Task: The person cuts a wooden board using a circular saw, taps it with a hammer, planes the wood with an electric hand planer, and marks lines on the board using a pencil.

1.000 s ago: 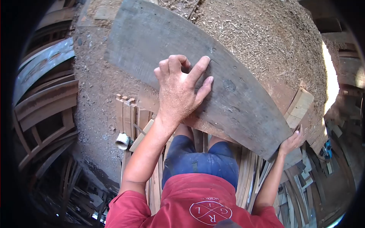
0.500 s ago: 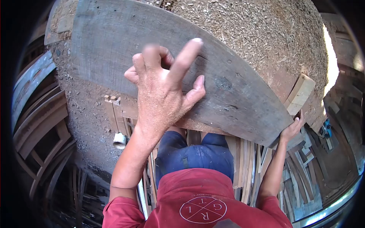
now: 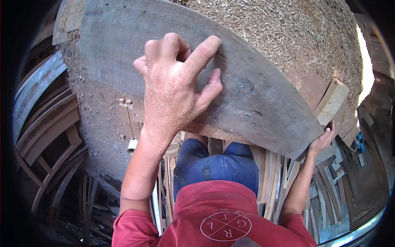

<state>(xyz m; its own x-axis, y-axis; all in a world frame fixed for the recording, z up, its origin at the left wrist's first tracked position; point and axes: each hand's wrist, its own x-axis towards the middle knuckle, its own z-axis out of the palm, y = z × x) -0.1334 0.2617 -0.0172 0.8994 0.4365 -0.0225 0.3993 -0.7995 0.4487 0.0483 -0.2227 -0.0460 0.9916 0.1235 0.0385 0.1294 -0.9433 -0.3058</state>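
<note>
One curved board (image 3: 267, 111), beneath left grip (image 3: 170, 84), corner against right grip (image 3: 322, 140)

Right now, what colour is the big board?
The big board is grey with some darker marks, best seen in the head view.

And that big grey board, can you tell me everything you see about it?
The big grey board looks like weathered wood, flat, with fine grain lines, dark knot-like spots and small cracks. Its far edge curves outward beside wood shavings, and it narrows toward its right end. It slants from upper left to lower right in the picture. The right hand holds its narrow end; the left hand is over the flat side, but whether it touches is unclear.
</note>
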